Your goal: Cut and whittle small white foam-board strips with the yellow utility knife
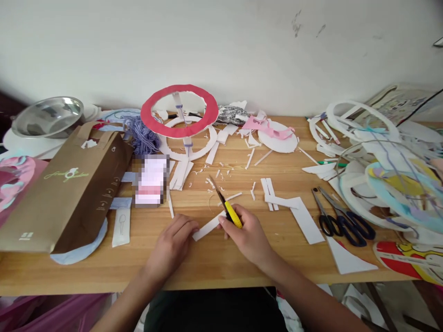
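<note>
White foam strip (208,227) lies between the left hand (173,244), pressing it flat-fingered, and the right hand (249,235) gripping a yellow cutter (231,214).

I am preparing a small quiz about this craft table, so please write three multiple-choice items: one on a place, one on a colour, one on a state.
1. Where do the scissors lie on the wooden table?
A. right of both hands
B. under the brown paper bag
C. inside the steel bowl

2. What colour is the raised ring near the wall?
A. green
B. red
C. black

3. What is the right hand doing?
A. resting flat and empty
B. holding the scissors
C. gripping a yellow utility knife

Answers:
1 A, they lie on bare wood to the right of the right hand.
2 B, its band is red around an open middle.
3 C, the fingers close on the yellow handle while the left hand presses a white strip.
</note>
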`<move>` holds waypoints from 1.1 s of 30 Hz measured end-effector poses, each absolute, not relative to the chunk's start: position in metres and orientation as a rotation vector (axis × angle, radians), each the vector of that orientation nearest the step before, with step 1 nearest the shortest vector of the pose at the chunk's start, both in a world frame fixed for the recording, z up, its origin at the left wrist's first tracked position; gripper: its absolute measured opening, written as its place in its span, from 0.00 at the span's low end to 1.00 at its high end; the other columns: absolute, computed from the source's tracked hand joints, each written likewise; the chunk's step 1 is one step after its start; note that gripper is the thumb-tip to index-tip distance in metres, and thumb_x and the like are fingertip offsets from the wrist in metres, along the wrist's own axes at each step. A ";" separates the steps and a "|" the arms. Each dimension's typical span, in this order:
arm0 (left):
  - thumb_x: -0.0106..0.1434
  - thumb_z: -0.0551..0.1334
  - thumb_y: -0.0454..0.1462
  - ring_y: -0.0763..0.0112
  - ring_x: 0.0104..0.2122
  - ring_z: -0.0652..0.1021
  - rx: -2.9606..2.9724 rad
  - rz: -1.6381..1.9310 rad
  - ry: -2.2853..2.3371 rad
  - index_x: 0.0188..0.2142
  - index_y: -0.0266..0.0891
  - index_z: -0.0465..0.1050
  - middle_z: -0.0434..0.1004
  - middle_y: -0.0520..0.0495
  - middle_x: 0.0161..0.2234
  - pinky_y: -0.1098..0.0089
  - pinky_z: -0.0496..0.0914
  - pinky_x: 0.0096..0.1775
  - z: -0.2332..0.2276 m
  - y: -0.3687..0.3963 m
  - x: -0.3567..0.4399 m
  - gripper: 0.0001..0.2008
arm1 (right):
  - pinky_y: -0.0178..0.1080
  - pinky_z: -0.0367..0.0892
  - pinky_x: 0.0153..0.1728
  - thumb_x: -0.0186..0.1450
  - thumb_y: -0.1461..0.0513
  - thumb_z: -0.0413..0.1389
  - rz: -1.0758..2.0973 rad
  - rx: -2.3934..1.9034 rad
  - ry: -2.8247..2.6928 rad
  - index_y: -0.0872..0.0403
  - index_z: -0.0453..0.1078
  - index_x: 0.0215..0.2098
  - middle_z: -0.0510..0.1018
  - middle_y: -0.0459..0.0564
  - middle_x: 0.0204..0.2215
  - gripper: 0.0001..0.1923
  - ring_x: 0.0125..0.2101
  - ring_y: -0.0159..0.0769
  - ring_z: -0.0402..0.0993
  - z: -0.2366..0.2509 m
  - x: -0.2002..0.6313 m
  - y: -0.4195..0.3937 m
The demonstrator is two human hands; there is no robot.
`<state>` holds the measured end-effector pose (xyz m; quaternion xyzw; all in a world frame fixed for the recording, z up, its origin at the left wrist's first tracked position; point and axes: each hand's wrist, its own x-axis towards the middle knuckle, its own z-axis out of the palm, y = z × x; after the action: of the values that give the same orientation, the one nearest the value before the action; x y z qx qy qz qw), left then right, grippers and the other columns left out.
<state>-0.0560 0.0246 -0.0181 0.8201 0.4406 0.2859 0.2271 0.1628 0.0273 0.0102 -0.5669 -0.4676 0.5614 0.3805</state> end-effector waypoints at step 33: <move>0.68 0.58 0.39 0.55 0.60 0.67 2.702 0.341 0.912 0.59 0.45 0.68 0.68 0.43 0.61 0.53 0.64 0.58 -0.016 0.088 -0.023 0.20 | 0.34 0.70 0.25 0.68 0.56 0.56 0.918 -1.193 -0.763 0.49 0.64 0.40 0.77 0.50 0.41 0.07 0.39 0.38 0.78 -0.022 0.184 0.100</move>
<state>-0.0227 0.0879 -0.0163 0.9323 0.3146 0.1175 0.1343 0.1840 0.0996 -0.0219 -0.5282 -0.3376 0.4064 0.6647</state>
